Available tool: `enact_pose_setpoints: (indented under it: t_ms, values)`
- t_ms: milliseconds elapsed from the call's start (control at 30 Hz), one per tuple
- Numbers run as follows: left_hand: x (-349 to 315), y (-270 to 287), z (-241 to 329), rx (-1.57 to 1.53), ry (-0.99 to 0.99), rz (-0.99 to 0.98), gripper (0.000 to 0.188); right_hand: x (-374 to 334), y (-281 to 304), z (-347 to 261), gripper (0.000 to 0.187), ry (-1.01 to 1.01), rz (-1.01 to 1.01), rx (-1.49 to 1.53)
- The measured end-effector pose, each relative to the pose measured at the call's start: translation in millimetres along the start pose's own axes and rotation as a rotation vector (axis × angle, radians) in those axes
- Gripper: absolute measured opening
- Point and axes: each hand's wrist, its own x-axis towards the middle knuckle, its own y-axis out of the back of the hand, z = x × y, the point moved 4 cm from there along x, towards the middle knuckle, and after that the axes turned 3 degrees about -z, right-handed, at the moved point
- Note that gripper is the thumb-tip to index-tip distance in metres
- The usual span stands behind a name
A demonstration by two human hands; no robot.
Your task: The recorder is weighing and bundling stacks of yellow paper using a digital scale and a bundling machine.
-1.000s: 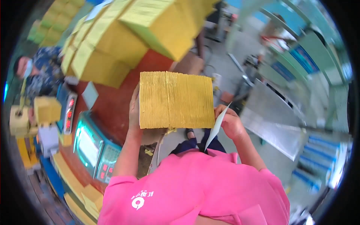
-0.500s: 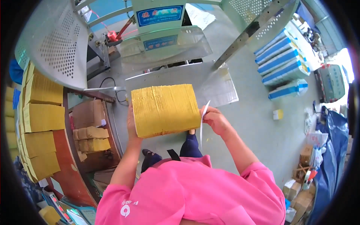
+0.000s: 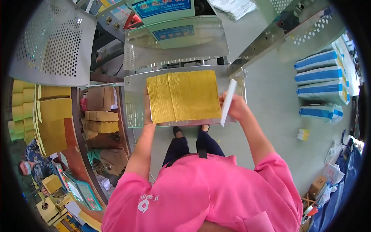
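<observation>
A thick stack of yellow paper (image 3: 184, 96) with a ridged, creased top spans the space between my hands, over a metal machine table (image 3: 135, 108). My left hand (image 3: 148, 110) grips its left side, the fingers mostly hidden by the paper. At the right end, my right hand (image 3: 236, 106) is closed around a narrow white strip (image 3: 229, 102) that stands slanted beside the stack. The fingertips of that hand reach toward the stack's right edge; whether they press on it I cannot tell.
A clear guard (image 3: 177, 40) crosses the machine ahead, with a slanted metal bar (image 3: 266, 42) at right. Leftward, a brown bench (image 3: 73, 143) carries yellow stacks (image 3: 54, 112); a person (image 3: 36, 162) is beyond. Blue-and-white wrapped packs (image 3: 320, 79) are on the floor at right.
The yellow stack has moved forward over the metal table, both hands staying with it. The white strip has tilted in my right hand. The whole view has shifted.
</observation>
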Motion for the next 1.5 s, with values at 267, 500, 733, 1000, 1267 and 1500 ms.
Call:
enact_pose_setpoints:
  t_ms: [267, 500, 733, 1000, 1267, 1500]
  values:
    - [0, -3, 27, 0.22, 0.085, 0.076, 0.059, 29, 16, 8, 0.018, -0.041, 0.527, -0.598]
    - [-9, 2, 33, -0.042, 0.342, 0.152, 0.057, 22, -12, 7, 0.03, 0.465, 0.817, -1.225]
    - [-5, -1, 32, 0.117, 0.278, 0.091, 0.059, 16, -9, 19, 0.023, 0.194, 0.717, -0.73]
    - [-9, 2, 34, -0.061, 0.401, 0.17, 0.057, -5, -47, 16, 0.043, 0.364, 0.592, -0.519]
    - [-4, 11, 43, 0.036, 0.53, 0.118, 0.063, -8, -57, 6, 0.043, 0.263, 0.58, -0.671]
    - [15, -3, 61, 0.233, 0.731, 0.024, 0.062, 2, -57, 0, 0.039, 0.194, 0.447, -0.532]
